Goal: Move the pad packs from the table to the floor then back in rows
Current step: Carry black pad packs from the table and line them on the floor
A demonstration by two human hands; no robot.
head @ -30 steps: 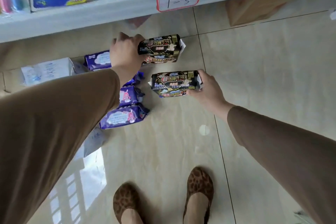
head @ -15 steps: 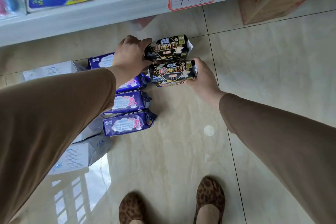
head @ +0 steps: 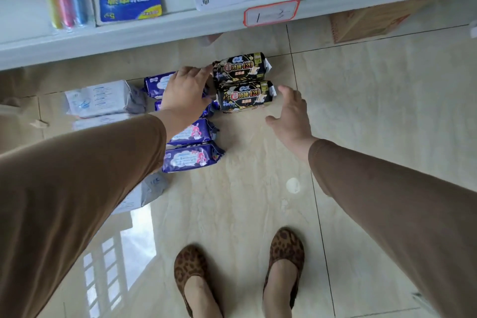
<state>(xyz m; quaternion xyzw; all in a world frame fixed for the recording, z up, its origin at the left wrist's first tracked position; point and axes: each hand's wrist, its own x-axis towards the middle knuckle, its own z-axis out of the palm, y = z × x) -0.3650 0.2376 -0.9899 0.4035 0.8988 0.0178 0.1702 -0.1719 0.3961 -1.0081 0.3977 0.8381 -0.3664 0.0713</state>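
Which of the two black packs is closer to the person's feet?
The nearer black pack, the one just beside the open right hand. The other black pack lies behind it, closer to the shelf.

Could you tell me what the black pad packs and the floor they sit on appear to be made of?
Black packs: probably thin printed plastic film, glossy, judging by the crimped end flaps and sheen on the wrap.
Floor: likely polished ceramic or stone-look tile, beige and marbled; dark grout lines divide it and it mirrors a window.
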